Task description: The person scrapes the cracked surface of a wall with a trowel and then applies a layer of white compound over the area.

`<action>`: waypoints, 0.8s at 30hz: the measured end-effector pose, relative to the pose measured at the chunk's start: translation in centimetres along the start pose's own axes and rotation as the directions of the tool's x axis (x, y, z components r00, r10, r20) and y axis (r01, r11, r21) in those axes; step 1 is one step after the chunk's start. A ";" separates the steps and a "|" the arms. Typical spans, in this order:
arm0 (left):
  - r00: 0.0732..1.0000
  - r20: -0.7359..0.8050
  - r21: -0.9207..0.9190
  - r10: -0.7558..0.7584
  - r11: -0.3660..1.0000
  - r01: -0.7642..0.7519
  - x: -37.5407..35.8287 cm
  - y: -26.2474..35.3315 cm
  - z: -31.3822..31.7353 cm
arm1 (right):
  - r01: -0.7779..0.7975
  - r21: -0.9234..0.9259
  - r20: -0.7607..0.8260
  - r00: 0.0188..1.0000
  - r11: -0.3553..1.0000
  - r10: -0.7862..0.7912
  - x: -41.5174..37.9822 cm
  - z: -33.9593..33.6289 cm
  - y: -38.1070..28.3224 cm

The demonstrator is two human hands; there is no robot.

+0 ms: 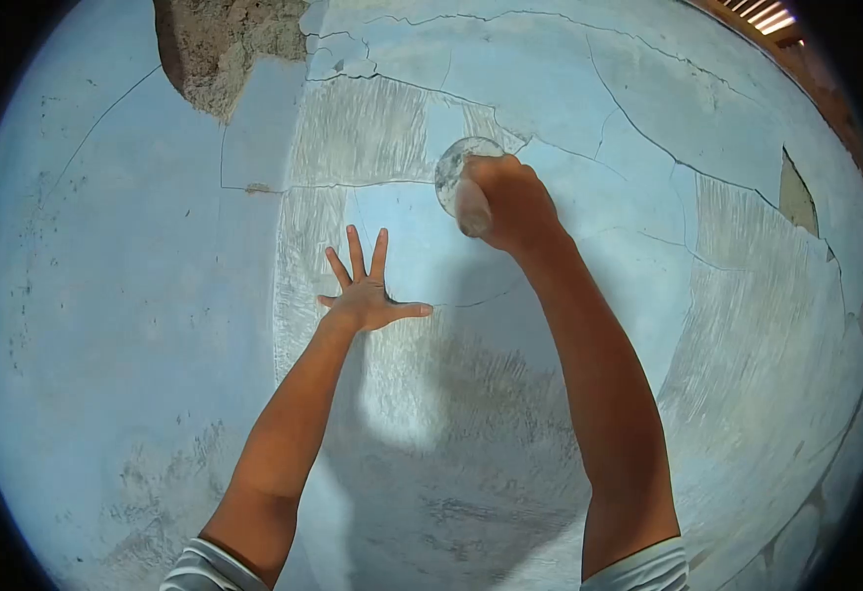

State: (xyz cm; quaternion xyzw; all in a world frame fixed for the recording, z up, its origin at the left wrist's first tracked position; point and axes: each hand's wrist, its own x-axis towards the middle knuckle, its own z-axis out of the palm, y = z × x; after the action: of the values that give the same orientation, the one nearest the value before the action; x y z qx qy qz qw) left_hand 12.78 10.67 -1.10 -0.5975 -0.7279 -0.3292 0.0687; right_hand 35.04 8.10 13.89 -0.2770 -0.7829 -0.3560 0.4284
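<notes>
My left hand point(363, 300) lies flat against the pale blue plastered wall point(185, 295), fingers spread and thumb pointing right, holding nothing. Above it and to the right, my right hand point(520, 202) is closed around a round grey-white tool point(456, 169) in front of the wall. A blunt, blurred brownish part juts down from this grip; I cannot make out the tool's exact kind. Scratched, paler patches point(358, 128) of plaster surround the hands, and a thin crack runs across just left of the tool.
At the upper left a hole point(230, 59) in the plaster bares rough brown material. Long cracks cross the upper wall, and a broken-out gap point(798, 192) shows at the right. Another scratched area point(747, 315) lies below it. Slatted roofing point(766, 15) shows at top right.
</notes>
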 end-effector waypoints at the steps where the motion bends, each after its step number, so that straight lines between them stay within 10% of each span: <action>1: 1.000 0.001 -0.001 -0.006 1.000 0.006 0.0 0.0 0.0 | 0.056 -0.046 0.005 0.998 0.997 -0.056 0.5 -0.7 -0.2; 12: 1.000 -0.005 0.008 -0.005 1.000 0.005 0.0 -0.1 -0.4 | 0.295 -0.016 -0.086 0.952 0.955 -0.295 -0.2 -2.7 1.3; 13: 1.000 -0.006 0.001 -0.004 1.000 0.004 0.0 -0.1 -0.4 | 0.092 0.085 -0.006 0.996 0.992 -0.092 -0.4 -2.5 1.0; 24: 1.000 0.009 -0.003 0.004 1.000 -0.004 0.1 -0.2 -0.4 | 0.114 0.100 -0.073 0.992 0.988 -0.107 -0.3 0.2 0.1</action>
State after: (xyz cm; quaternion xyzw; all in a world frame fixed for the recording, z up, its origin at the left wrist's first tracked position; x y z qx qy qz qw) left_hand 12.48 10.50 -0.85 -0.6005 -0.7266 -0.3273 0.0653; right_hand 35.18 8.25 13.57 -0.1983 -0.7998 -0.3469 0.4479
